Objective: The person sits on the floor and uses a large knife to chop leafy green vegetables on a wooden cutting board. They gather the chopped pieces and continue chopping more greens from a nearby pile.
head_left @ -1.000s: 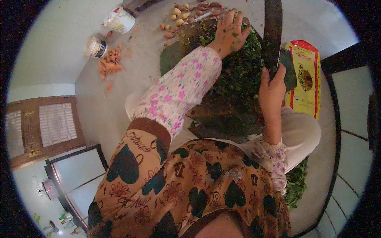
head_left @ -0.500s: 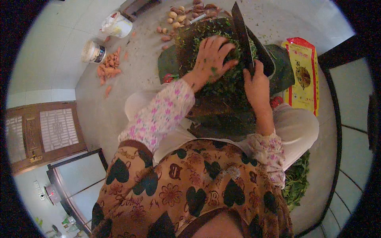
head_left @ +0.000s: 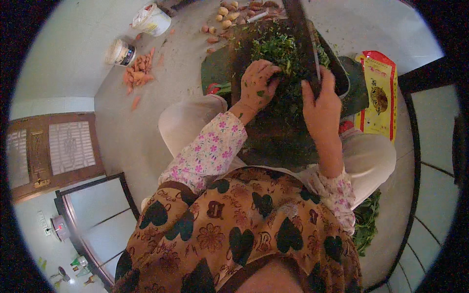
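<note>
My right hand (head_left: 323, 105) is wrapped round the handle of a large knife (head_left: 304, 41), its long dark blade pointing away from me over the greens. A mound of chopped leafy greens (head_left: 273, 51) lies on a dark board (head_left: 238, 44) between my knees. My left hand (head_left: 258, 87) rests at the left side of the mound, its fingers curled in against the leaves, with bits of green stuck to its back. The fingertips are partly hidden in the greens. Beside the blade, a dark tray (head_left: 344, 80) with a pale rim holds more cut leaves.
Orange roots (head_left: 139, 73) lie in a pile at the left, near two white buckets (head_left: 152, 20) (head_left: 120, 52). Potatoes and roots (head_left: 227, 17) are scattered beyond the board. A yellow and red bag (head_left: 380, 95) lies at the right. More leafy greens (head_left: 366, 222) sit by my right leg.
My left hand has drawn back toward me, its spread fingers now curled at the mound's near left side. The knife stays in my right hand, its blade blurred by motion.
</note>
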### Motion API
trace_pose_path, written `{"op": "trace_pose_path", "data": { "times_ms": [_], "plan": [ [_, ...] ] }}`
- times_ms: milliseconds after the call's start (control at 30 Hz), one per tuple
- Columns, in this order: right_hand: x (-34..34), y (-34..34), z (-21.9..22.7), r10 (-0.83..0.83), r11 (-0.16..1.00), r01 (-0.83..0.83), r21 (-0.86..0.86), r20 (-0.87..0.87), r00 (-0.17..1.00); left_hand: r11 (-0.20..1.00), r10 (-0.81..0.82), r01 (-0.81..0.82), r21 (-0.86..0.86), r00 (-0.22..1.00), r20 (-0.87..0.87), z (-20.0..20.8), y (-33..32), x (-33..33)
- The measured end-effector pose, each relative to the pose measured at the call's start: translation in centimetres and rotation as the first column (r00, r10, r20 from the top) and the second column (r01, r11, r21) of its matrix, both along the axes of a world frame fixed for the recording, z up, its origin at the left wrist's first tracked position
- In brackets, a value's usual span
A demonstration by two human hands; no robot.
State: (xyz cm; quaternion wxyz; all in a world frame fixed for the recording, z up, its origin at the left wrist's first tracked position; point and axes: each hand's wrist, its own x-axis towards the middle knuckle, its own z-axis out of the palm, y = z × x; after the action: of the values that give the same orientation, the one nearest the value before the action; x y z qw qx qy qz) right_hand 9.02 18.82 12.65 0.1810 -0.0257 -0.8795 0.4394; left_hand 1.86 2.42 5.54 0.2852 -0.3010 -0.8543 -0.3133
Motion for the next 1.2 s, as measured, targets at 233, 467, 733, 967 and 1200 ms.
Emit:
{"op": "trace_pose_path", "data": {
  "times_ms": [233, 467, 733, 967, 1200],
  "plan": [
    [-1.0, -1.3, -3.9, 0.063, 0.990, -0.077, 0.120, 0.120, 0.991, 1.000, -0.001, 0.002, 0.019, 1.000, -0.020, -1.1, 0.2, 0.2],
    [1.2, -0.4, 0.5, 0.023, 0.999, -0.023, 0.023, 0.034, 0.999, 0.990, 0.105, -0.109, 0.090, 0.993, 0.051, 2.2, -0.6, 0.8],
    [0.8, 1.2, -1.1, -0.054, 0.985, 0.025, 0.172, 0.167, 0.985, 0.981, 0.117, -0.153, 0.120, 0.958, 0.261, -4.8, -0.2, -6.0],
    [-0.9, 2.4, -4.9, -0.056, 0.970, 0.014, 0.243, 0.166, 0.984, 0.984, 0.117, -0.094, -0.154, 0.982, 0.149, 0.2, 2.1, 5.7],
    [-0.5, 2.3, -1.3, -0.114, 0.992, 0.110, 0.070, 0.055, 0.992, 0.907, 0.052, -0.006, -0.422, 0.994, 0.097, 2.0, 3.1, 4.5]
  ]
}}
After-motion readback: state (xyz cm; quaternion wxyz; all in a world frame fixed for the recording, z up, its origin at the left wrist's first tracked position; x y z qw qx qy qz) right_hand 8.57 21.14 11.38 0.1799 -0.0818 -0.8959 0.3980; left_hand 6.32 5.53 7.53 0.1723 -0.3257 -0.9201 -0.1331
